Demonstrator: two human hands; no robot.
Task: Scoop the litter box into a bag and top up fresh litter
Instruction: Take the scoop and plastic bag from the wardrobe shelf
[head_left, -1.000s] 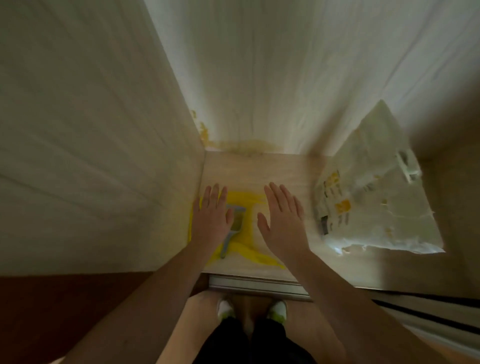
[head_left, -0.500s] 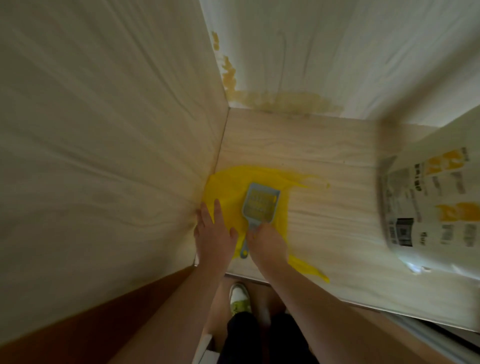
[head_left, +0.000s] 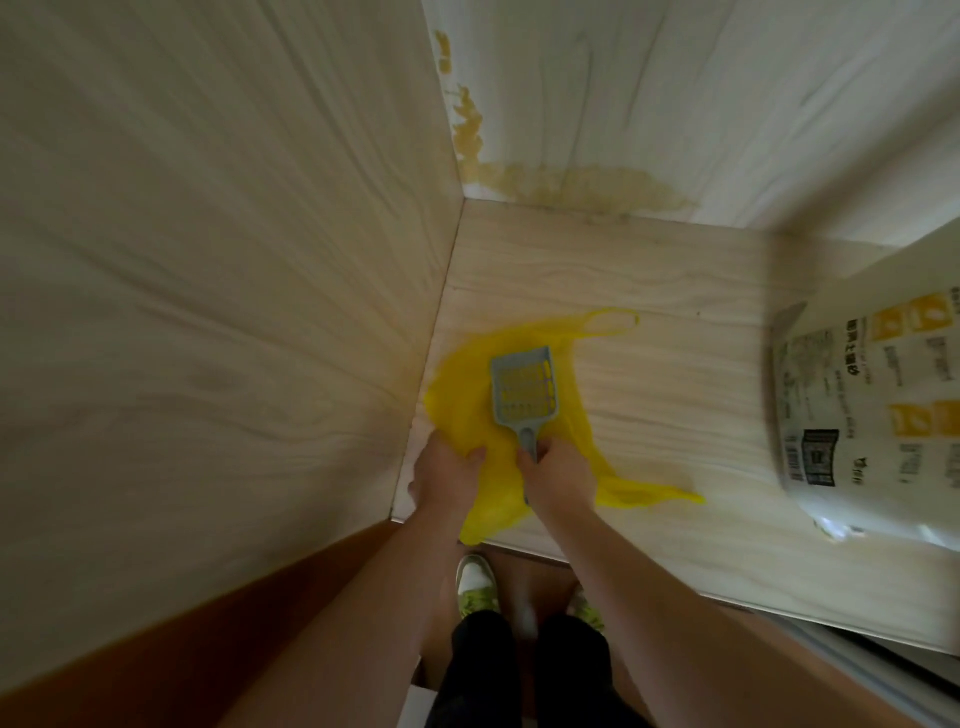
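A grey slotted litter scoop (head_left: 523, 392) lies at the centre of the frame on top of a yellow plastic bag (head_left: 462, 400), its head pointing toward the top of the frame and its handle toward the bottom. The right hand (head_left: 558, 478) is closed around the lower part of the handle, thumb on the handle's left side. The bag is spread flat on a pale wood-grain shelf (head_left: 649, 374), pushed into the corner where the shelf meets the left side panel (head_left: 208, 260); one thin handle loop reaches toward the upper right, another tail trails to the lower right. The left hand (head_left: 447, 475) pinches the bag's near left edge, fingers curled on the plastic. At the right edge of the frame a large white litter sack (head_left: 872, 415) with yellow squares and a barcode rests on the same shelf, well apart from the bag and blurred. Yellowish stains (head_left: 571, 189) mark the back panel along the seam above. Below the shelf edge, at bottom centre, black trousers and a light shoe (head_left: 475, 582) show.
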